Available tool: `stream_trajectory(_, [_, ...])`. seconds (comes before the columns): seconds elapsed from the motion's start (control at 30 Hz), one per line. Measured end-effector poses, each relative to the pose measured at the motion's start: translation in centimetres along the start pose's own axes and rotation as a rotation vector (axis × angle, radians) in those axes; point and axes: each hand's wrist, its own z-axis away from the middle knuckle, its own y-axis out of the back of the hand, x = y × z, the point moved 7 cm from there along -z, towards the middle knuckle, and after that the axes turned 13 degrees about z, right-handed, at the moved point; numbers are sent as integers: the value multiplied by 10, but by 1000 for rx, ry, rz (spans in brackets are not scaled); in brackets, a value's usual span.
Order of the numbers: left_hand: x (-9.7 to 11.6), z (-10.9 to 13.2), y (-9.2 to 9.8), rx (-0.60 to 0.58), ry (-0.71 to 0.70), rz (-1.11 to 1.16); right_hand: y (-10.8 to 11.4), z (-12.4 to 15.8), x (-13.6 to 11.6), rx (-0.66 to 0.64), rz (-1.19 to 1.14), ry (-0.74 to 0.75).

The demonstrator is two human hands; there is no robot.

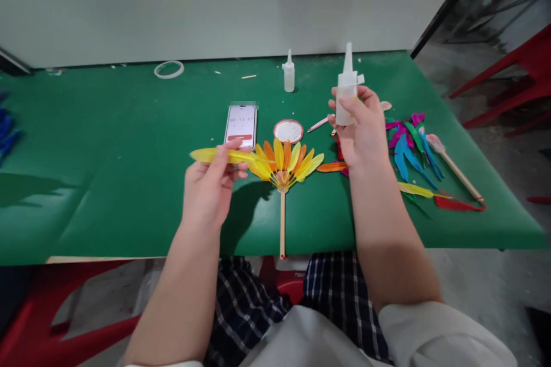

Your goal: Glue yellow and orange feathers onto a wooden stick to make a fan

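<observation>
Pinched in my left hand (215, 183) is a yellow feather (203, 155), held level above the table. My right hand (359, 126) grips a small translucent glue bottle (346, 104) upright, its pointed nozzle upward. Between my hands a feather fan (279, 163) lies on the table, yellow and orange feathers spread from the top of a wooden stick (283, 223). The tip of the held feather's quill reaches over the fan's left feathers. Just beyond the fan is a round white disc (288, 131) with a red rim.
A phone (241, 125) showing a timer lies behind my left hand. Farther back stand a second bottle (289, 73) and a tape ring (169, 70). Coloured feathers (404, 152) and another stick (462, 175) lie right, on the green table (129, 183). Red chairs (512, 77) stand beyond.
</observation>
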Motion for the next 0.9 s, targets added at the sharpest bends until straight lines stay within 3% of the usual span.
stream_trajectory(0.1, [-27, -1, 17, 35, 208, -65, -3, -6, 2, 12, 237, 149])
stream_trajectory(0.17, [-37, 1, 24, 45, 261, -124, -7, -8, 5, 15, 301, 212])
stream_trajectory(0.43, [-47, -3, 31, 13, 253, -334, -20, -5, 20, -79, 351, 142])
stream_trajectory(0.67, [-48, -7, 39, 66, 246, -351, -21, -9, 32, -54, 553, 184])
stream_trajectory(0.9, [-50, -9, 39, 46, 261, -355, -25, -8, 37, -89, 638, 185])
